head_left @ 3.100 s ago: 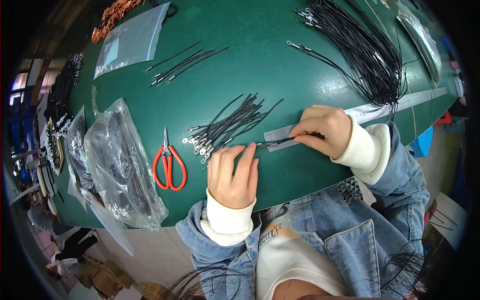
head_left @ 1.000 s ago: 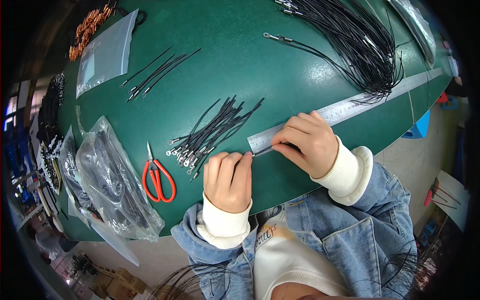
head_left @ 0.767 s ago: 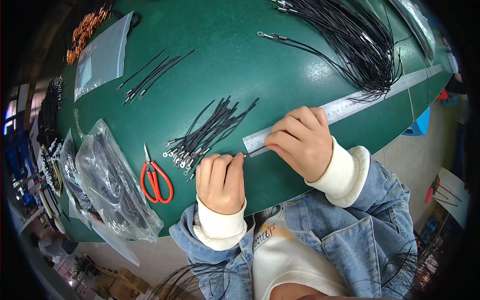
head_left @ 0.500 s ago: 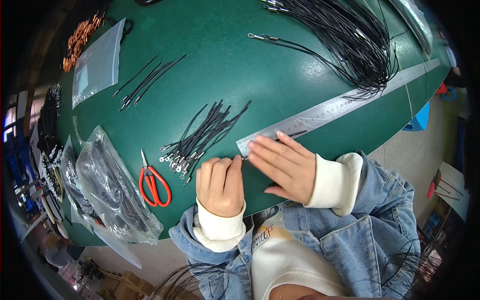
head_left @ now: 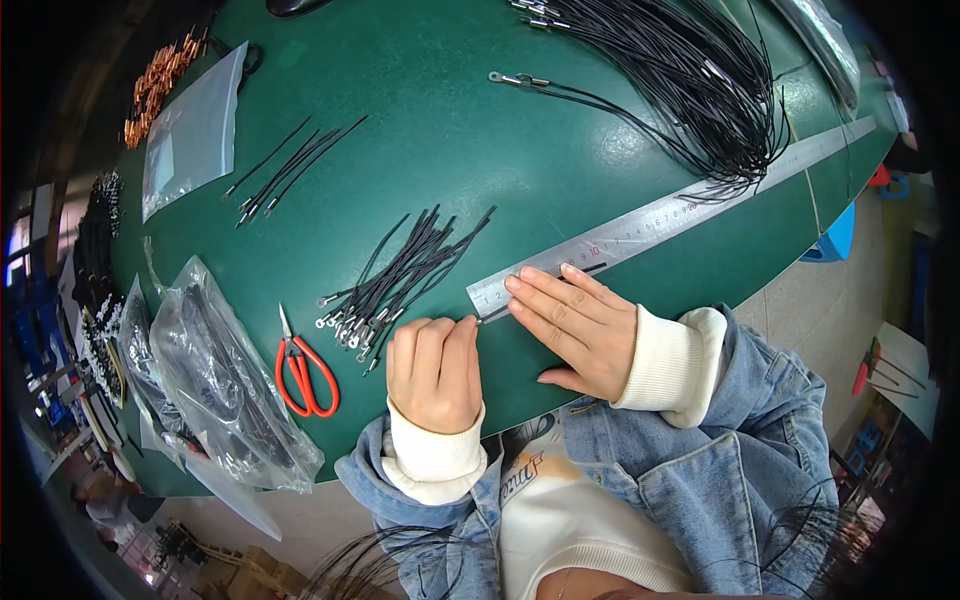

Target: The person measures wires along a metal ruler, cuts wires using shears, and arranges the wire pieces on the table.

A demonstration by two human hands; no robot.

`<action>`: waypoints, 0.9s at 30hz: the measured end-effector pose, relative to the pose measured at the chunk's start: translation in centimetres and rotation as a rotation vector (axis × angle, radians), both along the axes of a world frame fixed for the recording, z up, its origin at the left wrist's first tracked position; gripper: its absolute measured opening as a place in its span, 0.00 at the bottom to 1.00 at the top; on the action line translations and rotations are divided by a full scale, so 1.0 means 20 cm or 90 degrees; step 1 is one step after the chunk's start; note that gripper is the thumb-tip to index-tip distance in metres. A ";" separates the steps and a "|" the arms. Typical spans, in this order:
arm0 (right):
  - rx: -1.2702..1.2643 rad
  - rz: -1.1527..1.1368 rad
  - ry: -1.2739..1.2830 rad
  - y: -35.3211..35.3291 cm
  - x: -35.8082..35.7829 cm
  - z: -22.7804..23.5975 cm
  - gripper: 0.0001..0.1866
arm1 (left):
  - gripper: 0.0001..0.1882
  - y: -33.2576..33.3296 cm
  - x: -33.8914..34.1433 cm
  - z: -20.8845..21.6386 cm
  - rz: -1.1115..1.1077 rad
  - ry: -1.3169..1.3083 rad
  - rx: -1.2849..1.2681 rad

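My left hand point(head_left: 434, 366) is closed, thumb and forefinger pinching one end of a short black cable point(head_left: 494, 315) by the near end of a steel ruler point(head_left: 650, 230). The cable lies along the ruler's near edge, and its other tip shows past my right fingertips. Stretched out flat, my right hand point(head_left: 578, 328) presses over the cable and the ruler, mostly hiding the cable's middle. Just beyond my left hand is a pile of short black cables point(head_left: 415, 270) with metal ring terminals. Red-handled cutting pliers point(head_left: 308, 374) lie to its left.
A large bundle of long black cables point(head_left: 690, 80) lies across the far right, partly over the ruler. Several separate short cables point(head_left: 300, 165) rest at the far left, near a clear bag point(head_left: 195, 130) and copper-coloured parts point(head_left: 160, 88). Plastic bags of dark parts point(head_left: 225, 370) sit left.
My right hand has slid slightly right along the ruler, uncovering more of the ruler's near end and the cable. My left hand keeps its pinch; the view has shifted a little.
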State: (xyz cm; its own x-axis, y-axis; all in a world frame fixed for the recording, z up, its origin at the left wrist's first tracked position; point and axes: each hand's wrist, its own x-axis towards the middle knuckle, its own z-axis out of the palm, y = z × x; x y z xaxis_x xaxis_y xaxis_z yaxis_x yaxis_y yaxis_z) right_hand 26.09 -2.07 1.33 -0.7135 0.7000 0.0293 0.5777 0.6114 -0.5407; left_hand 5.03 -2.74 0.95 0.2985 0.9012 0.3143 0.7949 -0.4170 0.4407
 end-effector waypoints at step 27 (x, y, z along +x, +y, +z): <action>0.012 -0.009 -0.199 1.19 -0.94 -0.06 0.08 | 0.12 -0.04 -0.20 -0.01 0.202 -0.086 0.053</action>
